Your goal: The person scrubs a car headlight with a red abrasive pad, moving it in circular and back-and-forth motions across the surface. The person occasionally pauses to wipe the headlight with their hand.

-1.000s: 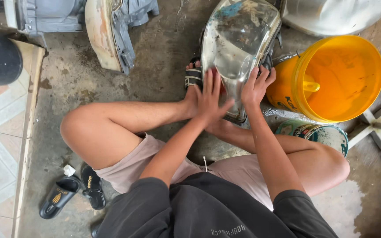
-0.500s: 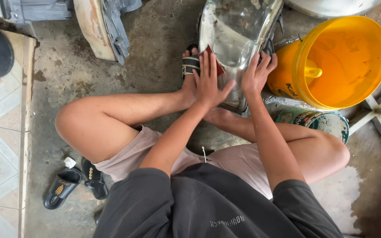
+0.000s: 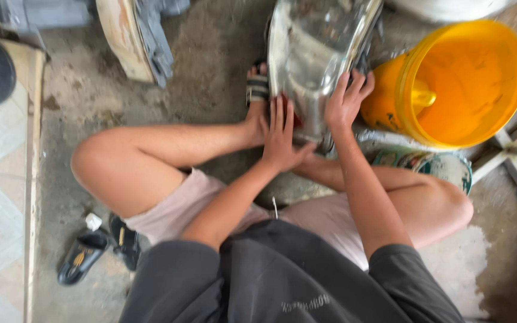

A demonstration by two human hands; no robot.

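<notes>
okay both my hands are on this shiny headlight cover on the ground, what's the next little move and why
Probably slide the left hand further up the headlight cover. It lies flat on the near end over something red, while the right hand steadies the right edge; the upper surface looks untouched.

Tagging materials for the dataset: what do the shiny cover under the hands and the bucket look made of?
Cover: looks like clear or chromed glossy moulded plastic, going by the hard reflections and curved shell; metal can't be ruled out. Bucket: yellow-orange plastic, smooth and semi-matt, with light glowing through its wall.
</notes>
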